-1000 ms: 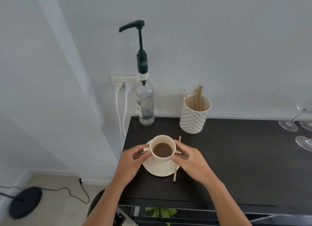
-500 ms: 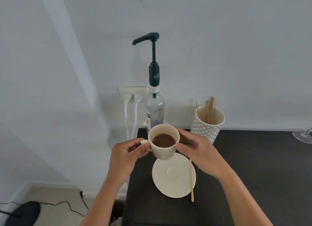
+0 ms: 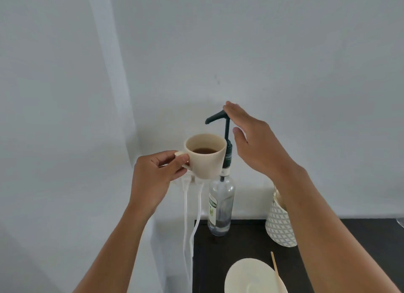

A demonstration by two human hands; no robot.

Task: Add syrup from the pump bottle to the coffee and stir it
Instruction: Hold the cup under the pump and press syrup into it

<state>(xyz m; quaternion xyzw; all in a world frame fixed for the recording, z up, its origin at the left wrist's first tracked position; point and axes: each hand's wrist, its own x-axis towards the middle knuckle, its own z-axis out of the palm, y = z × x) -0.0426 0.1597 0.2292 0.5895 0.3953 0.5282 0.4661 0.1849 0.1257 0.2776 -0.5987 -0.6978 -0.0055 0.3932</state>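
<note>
We take the pump bottle (image 3: 221,207) as our landmark; it stands upright at the back left corner of the dark table (image 3: 244,255), against the pale wall.

Nearest to us, in front of the bottle and a little to its right, lies the cream saucer (image 3: 251,277), bare, cut off by the lower edge of the view. A wooden stirrer (image 3: 277,270) rests slanted across the saucer's right rim.

To the right of the bottle, near the wall, we see a patterned paper cup (image 3: 278,225), partly hidden behind the right forearm.

Our left hand (image 3: 156,176) is to the left of the bottle's neck, closed in a pinch on the handle of the cream cup (image 3: 205,158). The cup is held in the air, upright, just left of the pump stem and below the spout (image 3: 208,121); dark coffee (image 3: 204,150) sits low inside it. We cannot tell whether the cup's wall touches the stem.

Our right hand (image 3: 253,139) is open and flat, fingers together, its fingertips laid on the top of the pump head (image 3: 220,115), gripping nothing.

Behind the cup, left of the bottle, two white cables (image 3: 190,222) hang down the wall.
</note>
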